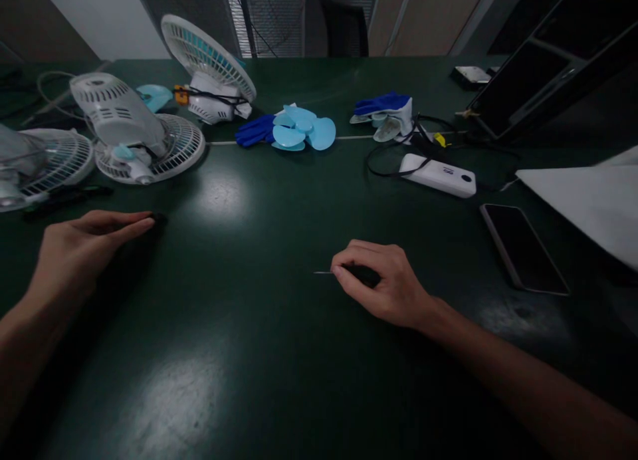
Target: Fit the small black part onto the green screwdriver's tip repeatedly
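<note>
In my right hand point(381, 280) is a small screwdriver point(366, 274), its dark handle within the curled fingers and its thin metal shaft pointing left, just above the green table point(239, 340). My left hand point(90, 240) pinches a small dark piece point(158, 217) between thumb and fingertips; its kind is too dark to make out. Close beyond the left hand lies a white fan point(149, 147), face down on its grille. Another white fan point(44, 164) lies at the far left, partly cut off by the frame.
A tilted white fan point(214, 68) stands at the back. Near it lie light-blue fan blades point(304, 129) and blue-and-white gloves point(383, 111). On the right are a white power bank point(438, 174) with a black cable, a phone point(523, 247) and a white sheet point(593, 194).
</note>
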A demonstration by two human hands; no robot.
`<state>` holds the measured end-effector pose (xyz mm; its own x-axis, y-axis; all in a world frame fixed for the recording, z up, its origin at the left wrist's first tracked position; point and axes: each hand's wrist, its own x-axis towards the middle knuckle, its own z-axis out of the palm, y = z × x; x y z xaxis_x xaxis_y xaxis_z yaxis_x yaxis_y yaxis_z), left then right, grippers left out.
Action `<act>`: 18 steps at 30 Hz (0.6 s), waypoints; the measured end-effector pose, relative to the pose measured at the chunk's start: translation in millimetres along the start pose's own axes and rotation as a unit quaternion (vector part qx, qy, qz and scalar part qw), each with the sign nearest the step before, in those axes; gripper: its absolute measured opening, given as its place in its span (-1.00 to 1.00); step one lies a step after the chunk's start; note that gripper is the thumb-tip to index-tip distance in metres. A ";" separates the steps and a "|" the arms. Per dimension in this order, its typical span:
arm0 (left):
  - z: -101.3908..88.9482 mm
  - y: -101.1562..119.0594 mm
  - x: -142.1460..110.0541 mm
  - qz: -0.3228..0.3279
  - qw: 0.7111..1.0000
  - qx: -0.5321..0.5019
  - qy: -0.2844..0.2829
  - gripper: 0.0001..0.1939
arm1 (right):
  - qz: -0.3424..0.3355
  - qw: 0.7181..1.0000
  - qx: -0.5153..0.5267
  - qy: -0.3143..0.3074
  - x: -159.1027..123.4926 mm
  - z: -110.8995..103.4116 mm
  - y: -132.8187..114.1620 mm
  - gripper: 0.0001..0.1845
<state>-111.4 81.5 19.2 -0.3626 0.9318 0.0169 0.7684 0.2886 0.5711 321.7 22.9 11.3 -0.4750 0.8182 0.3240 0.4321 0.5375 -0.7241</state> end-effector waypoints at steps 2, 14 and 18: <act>0.3 -1.8 -1.2 0.020 0.999 0.024 0.011 -0.47 | -0.001 1.000 0.004 -0.004 -0.5 -0.2 0.2 -0.90; 9.1 4.9 -16.6 0.241 0.943 0.209 0.095 -0.58 | -0.005 1.000 0.007 -0.014 0.4 -0.3 -0.2 -0.88; 13.3 6.8 -19.2 0.244 0.934 0.242 0.099 -0.59 | -0.010 1.000 0.002 -0.010 0.3 -0.3 0.5 -0.87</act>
<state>-92.2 68.5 11.8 0.0391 0.9334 0.3566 0.9986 -0.0489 0.0185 322.0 23.5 11.2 -0.4982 0.8030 0.3271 0.4188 0.5532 -0.7202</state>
